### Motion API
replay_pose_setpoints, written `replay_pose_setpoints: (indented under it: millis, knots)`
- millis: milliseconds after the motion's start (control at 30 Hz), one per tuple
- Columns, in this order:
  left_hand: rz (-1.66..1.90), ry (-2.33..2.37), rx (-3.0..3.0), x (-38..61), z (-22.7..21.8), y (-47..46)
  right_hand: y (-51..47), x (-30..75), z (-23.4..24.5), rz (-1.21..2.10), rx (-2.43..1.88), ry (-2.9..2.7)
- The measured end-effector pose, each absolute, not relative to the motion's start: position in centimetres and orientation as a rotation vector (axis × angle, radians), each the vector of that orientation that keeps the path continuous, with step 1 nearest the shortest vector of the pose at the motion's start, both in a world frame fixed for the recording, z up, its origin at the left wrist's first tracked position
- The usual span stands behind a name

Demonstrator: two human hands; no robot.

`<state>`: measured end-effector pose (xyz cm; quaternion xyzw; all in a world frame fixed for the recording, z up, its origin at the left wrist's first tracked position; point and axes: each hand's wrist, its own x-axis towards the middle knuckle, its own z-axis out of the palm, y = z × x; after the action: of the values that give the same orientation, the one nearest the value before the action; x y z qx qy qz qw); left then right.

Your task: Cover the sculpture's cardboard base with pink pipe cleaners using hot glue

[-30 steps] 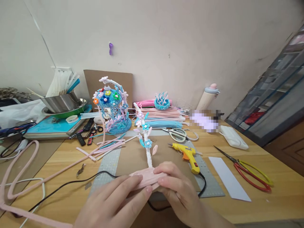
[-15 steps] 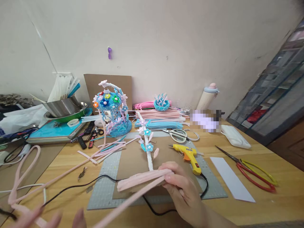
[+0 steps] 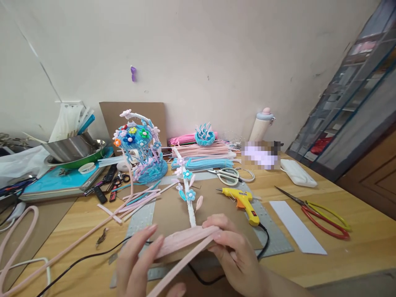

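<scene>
Curling over the pink bundle (image 3: 185,241), right hand (image 3: 236,255) clamps it; left hand (image 3: 139,262) splayed apart.

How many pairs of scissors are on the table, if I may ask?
3: a white-handled pair behind the glue gun, a red-and-yellow pair at right, a black-handled pair by the blue ornament; clutter may hide more.

Left hand (image 3: 139,262) and right hand (image 3: 236,255) on pink pipe-cleaner bundle (image 3: 185,239) over cutting mat (image 3: 276,243)
</scene>
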<state>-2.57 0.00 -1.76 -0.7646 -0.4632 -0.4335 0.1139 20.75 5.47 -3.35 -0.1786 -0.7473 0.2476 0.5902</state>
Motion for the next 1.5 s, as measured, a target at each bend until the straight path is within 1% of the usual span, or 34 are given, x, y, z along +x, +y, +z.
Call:
replay_pose_setpoints:
  millis: [100, 167, 200, 267, 400, 500, 567, 733, 833, 967, 1100, 1167, 1333, 1500]
  knots:
    - [-1.276, -1.278, -2.505, -1.3, 2.1, 1.0, 5.5, 20.7, -3.3, 0.606, -0.385, -1.715]
    - [-1.156, -1.179, -2.691, -0.7, 4.2, 1.6, 5.6, 20.8, -2.8, 0.599, -0.378, -1.741]
    - [-1.080, -1.130, -2.769, -0.5, 4.9, 1.9, 5.7, 20.9, -2.5, 0.596, -0.378, -1.763]
    - [-1.045, -1.096, -2.798, -0.1, 5.7, 2.7, 5.8, 21.2, -1.8, 0.601, -0.381, -1.810]
    - [-1.084, -1.041, -2.867, 0.8, 5.1, 3.9, 6.2, 22.0, -0.3, 0.637, -0.356, -1.898]
    - [-1.175, -0.931, -2.891, 1.0, 4.2, 4.3, 6.5, 22.5, 0.4, 0.730, -0.359, -1.941]
    - [-1.166, -0.918, -2.904, 0.8, 4.1, 4.3, 6.7, 22.7, 0.6, 0.791, -0.363, -1.960]
    - [-1.089, -0.966, -2.957, -0.6, 5.5, 4.1, 7.6, 22.6, 1.2, 0.879, -0.403, -1.986]
    - [-1.011, -1.072, -2.976, -1.6, 6.7, 3.9, 8.4, 22.3, 2.1, 0.883, -0.419, -2.036]
    - [-0.977, -1.197, -2.995, -2.1, 7.6, 4.3, 9.7, 22.2, 3.9, 0.834, -0.466, -2.160]
    - [-1.124, -1.175, -2.972, -1.6, 7.0, 4.9, 10.0, 22.4, 4.9, 0.810, -0.576, -2.207]
    - [-1.164, -1.162, -2.964, -1.3, 6.2, 4.9, 9.6, 22.6, 4.6, 0.786, -0.567, -2.197]
    - [-1.078, -1.100, -2.984, -0.1, 4.4, 3.8, 7.6, 23.1, 2.9, 0.589, -0.470, -2.128]
    - [-0.995, -1.442, -2.886, 1.6, 3.2, 2.5, 5.7, 23.4, 1.1, 0.371, -0.381, -2.105]
